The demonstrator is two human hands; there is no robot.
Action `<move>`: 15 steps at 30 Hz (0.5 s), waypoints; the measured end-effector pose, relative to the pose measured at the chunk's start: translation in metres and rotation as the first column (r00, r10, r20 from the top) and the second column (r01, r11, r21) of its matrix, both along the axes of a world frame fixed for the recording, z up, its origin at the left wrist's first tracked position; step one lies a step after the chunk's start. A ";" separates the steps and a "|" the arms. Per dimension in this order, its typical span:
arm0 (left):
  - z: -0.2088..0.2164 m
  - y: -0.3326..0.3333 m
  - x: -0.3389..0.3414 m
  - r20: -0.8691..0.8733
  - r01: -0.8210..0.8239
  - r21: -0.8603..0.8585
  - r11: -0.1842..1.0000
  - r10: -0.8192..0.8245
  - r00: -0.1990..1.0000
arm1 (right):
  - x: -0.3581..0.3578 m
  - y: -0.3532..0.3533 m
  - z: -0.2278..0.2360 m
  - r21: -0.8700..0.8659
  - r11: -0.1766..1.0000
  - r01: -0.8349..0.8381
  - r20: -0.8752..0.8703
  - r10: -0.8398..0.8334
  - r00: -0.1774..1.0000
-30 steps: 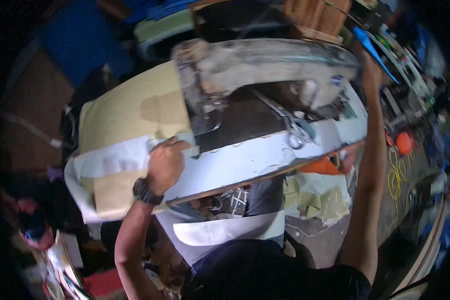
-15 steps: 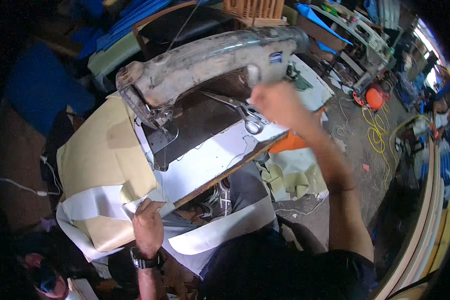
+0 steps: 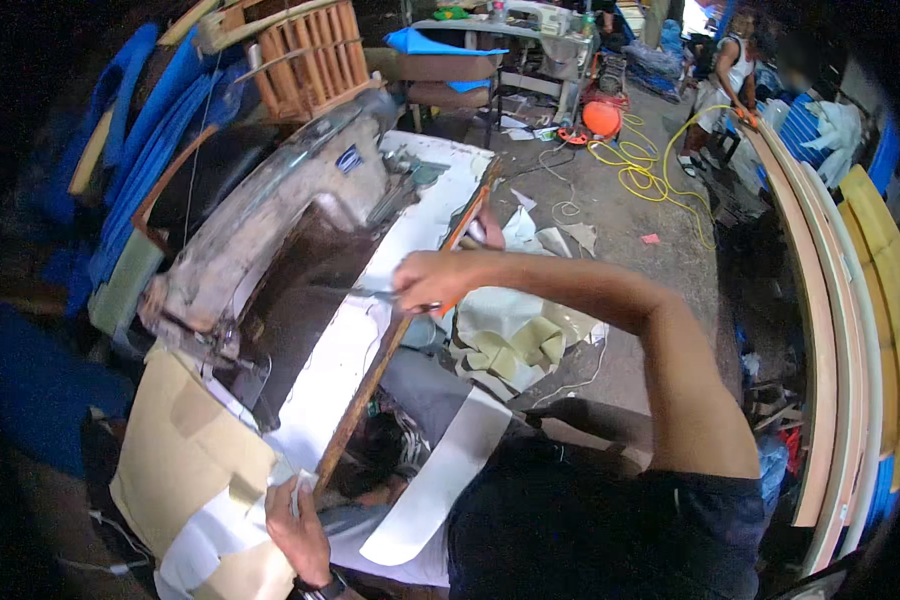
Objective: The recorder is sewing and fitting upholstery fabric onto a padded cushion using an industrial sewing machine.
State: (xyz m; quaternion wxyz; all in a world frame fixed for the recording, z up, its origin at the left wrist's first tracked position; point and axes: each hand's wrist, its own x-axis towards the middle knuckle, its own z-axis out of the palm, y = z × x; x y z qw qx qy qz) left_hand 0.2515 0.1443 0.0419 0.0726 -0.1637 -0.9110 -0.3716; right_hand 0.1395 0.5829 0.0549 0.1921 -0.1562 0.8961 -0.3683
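A worn grey sewing machine [image 3: 270,220] stands on a white-topped table [image 3: 355,340]. My right hand [image 3: 432,280] hovers over the table's front edge, shut on a pair of scissors [image 3: 370,293] whose blades point toward the machine. My left hand [image 3: 295,520], with a dark watch at the wrist, grips the edge of beige and white fabric pieces [image 3: 185,450] lying left of the machine's needle end. A long white fabric strip [image 3: 440,470] drapes over my lap.
Cream fabric scraps [image 3: 515,335] lie on the concrete floor beside the table. Behind are a wooden crate [image 3: 305,50], another sewing table [image 3: 515,30], an orange round object [image 3: 602,117] and a yellow hose [image 3: 655,170]. Another person [image 3: 730,70] sits far back. Curved boards [image 3: 830,300] line the right.
My right hand has come off the far end of the machine, passed over the scissors on the table and now holds them. My left hand keeps its grip on the fabric.
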 end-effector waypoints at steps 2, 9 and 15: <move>0.001 -0.011 0.008 -0.016 -0.064 -0.014 0.998 0.064 0.998 | 0.030 -0.015 -0.003 -0.218 0.970 0.110 0.188 -0.068 0.980; 0.006 0.004 -0.015 -0.089 -0.058 0.066 0.996 0.064 0.994 | 0.130 -0.056 -0.011 -0.559 0.818 0.132 0.485 0.194 0.853; 0.018 -0.003 -0.001 -0.022 -0.124 0.033 0.992 0.125 0.992 | 0.111 -0.102 -0.023 -0.540 0.841 -0.026 0.521 0.358 0.775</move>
